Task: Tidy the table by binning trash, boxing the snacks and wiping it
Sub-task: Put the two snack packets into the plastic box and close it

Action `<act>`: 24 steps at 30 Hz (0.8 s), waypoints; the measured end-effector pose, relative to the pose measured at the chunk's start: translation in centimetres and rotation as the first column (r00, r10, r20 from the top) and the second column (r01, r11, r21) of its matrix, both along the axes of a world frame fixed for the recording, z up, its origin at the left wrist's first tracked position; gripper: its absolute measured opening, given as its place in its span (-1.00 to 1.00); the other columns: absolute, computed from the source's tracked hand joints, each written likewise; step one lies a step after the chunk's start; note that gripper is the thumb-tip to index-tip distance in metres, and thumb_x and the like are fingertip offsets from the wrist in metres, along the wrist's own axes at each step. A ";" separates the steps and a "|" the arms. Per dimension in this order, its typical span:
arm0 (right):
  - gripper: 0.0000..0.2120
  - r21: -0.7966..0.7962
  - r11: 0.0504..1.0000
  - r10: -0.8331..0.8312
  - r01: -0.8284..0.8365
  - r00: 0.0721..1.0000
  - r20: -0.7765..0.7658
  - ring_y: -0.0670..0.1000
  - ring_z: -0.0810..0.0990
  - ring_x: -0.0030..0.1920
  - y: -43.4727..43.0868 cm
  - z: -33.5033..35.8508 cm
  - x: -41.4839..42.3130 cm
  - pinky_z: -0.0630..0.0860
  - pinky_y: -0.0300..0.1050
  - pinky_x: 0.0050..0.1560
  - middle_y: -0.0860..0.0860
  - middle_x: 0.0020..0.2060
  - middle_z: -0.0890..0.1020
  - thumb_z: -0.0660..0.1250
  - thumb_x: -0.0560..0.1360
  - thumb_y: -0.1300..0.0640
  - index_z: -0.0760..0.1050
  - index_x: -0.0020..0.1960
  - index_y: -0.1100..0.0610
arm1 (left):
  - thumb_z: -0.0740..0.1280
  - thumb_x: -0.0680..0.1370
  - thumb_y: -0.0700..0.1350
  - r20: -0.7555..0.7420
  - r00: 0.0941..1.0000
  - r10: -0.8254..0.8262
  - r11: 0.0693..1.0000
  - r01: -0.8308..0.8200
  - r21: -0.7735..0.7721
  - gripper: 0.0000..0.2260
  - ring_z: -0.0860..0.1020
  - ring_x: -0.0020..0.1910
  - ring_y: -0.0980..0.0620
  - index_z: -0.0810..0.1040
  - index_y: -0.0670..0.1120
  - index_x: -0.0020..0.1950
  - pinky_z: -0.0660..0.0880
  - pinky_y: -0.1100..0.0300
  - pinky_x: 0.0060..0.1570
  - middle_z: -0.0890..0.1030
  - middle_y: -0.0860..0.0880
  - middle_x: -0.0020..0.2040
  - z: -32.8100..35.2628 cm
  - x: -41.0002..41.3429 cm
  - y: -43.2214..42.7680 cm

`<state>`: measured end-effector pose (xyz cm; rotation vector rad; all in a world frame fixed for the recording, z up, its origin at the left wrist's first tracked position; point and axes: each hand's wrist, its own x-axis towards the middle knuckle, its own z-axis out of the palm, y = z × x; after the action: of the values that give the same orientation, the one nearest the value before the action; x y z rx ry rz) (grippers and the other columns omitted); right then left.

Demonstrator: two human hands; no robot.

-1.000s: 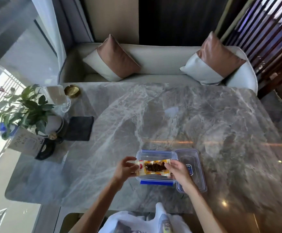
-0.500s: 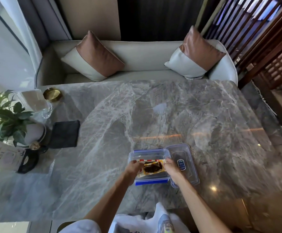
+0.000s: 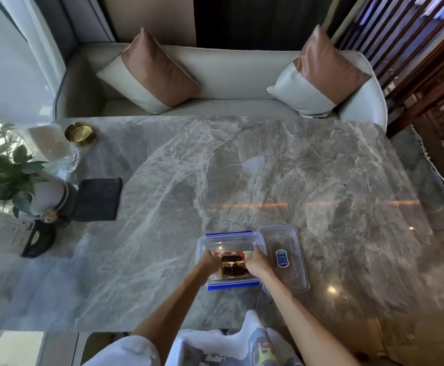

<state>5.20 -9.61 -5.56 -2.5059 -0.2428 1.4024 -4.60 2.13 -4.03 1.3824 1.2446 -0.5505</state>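
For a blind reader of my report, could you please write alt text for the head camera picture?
Seen from above, a person's left hand and right hand press a snack packet into a clear plastic box on a grey marble table. The box's lid lies beside it on the right; a dark cloth and a potted plant sit far left.

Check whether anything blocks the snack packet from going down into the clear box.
Nothing visible blocks it. Left hand and right hand hold the snack packet inside the open box; the lid lies beside it on the right, off the opening.
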 end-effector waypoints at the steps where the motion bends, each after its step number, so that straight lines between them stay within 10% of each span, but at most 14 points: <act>1: -0.39 -0.006 0.998 0.057 -0.057 0.998 0.019 0.18 0.46 0.35 -0.1 -0.1 0.0 0.43 0.01 0.33 0.15 0.41 0.42 0.10 0.54 0.27 0.06 0.57 0.08 | 0.13 0.57 -0.29 0.005 0.995 -0.096 0.993 0.095 0.071 -0.79 0.54 -0.05 -0.06 0.46 -0.21 0.16 0.55 0.07 -0.01 0.53 -0.19 0.01 -0.4 0.0 -0.1; 4: -0.49 -0.041 0.964 0.265 -0.262 0.948 0.175 0.17 0.51 0.29 -0.2 -0.2 -0.6 0.50 0.03 0.27 0.16 0.32 0.51 0.11 0.53 0.34 0.24 0.47 0.12 | 0.16 0.53 -0.36 -0.006 0.901 -0.433 0.854 0.412 0.318 -0.48 0.34 0.42 -0.17 0.22 -0.18 0.50 0.27 0.04 0.45 0.35 -0.20 0.43 -1.8 -0.5 -1.0; 13: -0.41 -0.153 0.799 0.594 -0.582 0.724 0.351 0.15 0.28 0.48 -0.4 -1.4 -1.7 0.38 -0.02 0.38 0.16 0.48 0.25 0.17 0.54 0.38 0.15 0.52 0.10 | 0.34 0.47 -0.32 -0.353 0.511 -0.784 0.291 0.805 0.518 -0.33 0.26 0.42 -0.20 0.12 -0.16 0.51 0.28 0.01 0.41 0.26 -0.19 0.44 -4.8 -1.2 -1.4; 24: -0.50 -0.114 0.847 0.492 -0.520 0.682 0.541 0.11 0.25 0.46 0.2 -2.0 -2.4 0.26 -0.06 0.46 0.11 0.47 0.26 0.15 0.61 0.26 0.14 0.51 0.12 | 0.28 0.49 -0.31 -0.387 0.529 -0.756 0.239 0.772 0.589 -0.49 0.33 0.33 -0.18 0.24 -0.21 0.42 0.36 0.03 0.35 0.32 -0.21 0.36 -4.4 -1.3 -0.3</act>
<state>2.77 -9.45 -7.60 -2.8694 -1.1547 0.7242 -5.94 1.80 -8.44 2.7528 0.6687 -0.7776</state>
